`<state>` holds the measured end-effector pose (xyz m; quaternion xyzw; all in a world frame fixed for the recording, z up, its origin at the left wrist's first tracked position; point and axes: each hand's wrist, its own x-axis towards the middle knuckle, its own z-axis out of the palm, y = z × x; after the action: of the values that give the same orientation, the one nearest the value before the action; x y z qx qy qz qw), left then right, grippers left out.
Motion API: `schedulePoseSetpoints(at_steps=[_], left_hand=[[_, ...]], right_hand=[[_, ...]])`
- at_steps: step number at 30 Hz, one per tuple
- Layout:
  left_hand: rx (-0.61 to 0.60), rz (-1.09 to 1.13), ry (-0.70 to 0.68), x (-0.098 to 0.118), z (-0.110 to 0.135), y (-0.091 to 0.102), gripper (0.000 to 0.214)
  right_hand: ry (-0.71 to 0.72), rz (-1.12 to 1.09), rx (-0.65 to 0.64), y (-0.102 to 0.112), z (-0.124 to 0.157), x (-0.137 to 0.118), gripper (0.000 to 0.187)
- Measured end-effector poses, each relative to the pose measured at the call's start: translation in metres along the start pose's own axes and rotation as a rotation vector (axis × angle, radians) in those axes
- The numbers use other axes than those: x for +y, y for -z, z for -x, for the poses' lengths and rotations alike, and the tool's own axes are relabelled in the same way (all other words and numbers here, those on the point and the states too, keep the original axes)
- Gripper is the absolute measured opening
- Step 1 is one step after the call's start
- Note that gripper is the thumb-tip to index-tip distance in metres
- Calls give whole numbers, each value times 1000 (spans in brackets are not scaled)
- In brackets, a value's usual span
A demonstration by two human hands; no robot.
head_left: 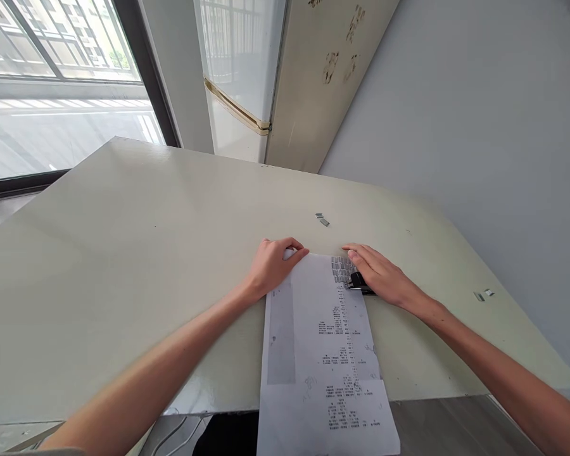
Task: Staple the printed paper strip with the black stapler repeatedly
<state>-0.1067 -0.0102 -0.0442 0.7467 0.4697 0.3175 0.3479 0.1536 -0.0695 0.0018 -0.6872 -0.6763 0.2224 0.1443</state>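
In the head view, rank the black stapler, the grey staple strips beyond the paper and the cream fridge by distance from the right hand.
1. Black stapler: under the right hand, on the printed white paper.
2. Small grey staple strips: on the cream table, just beyond the fingertips.
3. Cream fridge: behind the table's far edge.

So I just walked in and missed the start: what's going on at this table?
A person is working on a printed sheet at a pale table. The left hand pinches the sheet's top left corner, while the right hand lies flat over a small black stapler at the top right corner. A few loose staples lie on the table.
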Motion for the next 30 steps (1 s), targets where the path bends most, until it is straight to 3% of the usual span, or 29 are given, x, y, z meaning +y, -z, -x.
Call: schedulePoseSetpoints(at_steps=[10,30], left_hand=[[-5,8,30,4,2,1,25],[7,-6,40,5,2,1,25]], right_hand=[[-86,106,-105,6,4,-17,52],[-65,113,-102,7,2,-9,52]])
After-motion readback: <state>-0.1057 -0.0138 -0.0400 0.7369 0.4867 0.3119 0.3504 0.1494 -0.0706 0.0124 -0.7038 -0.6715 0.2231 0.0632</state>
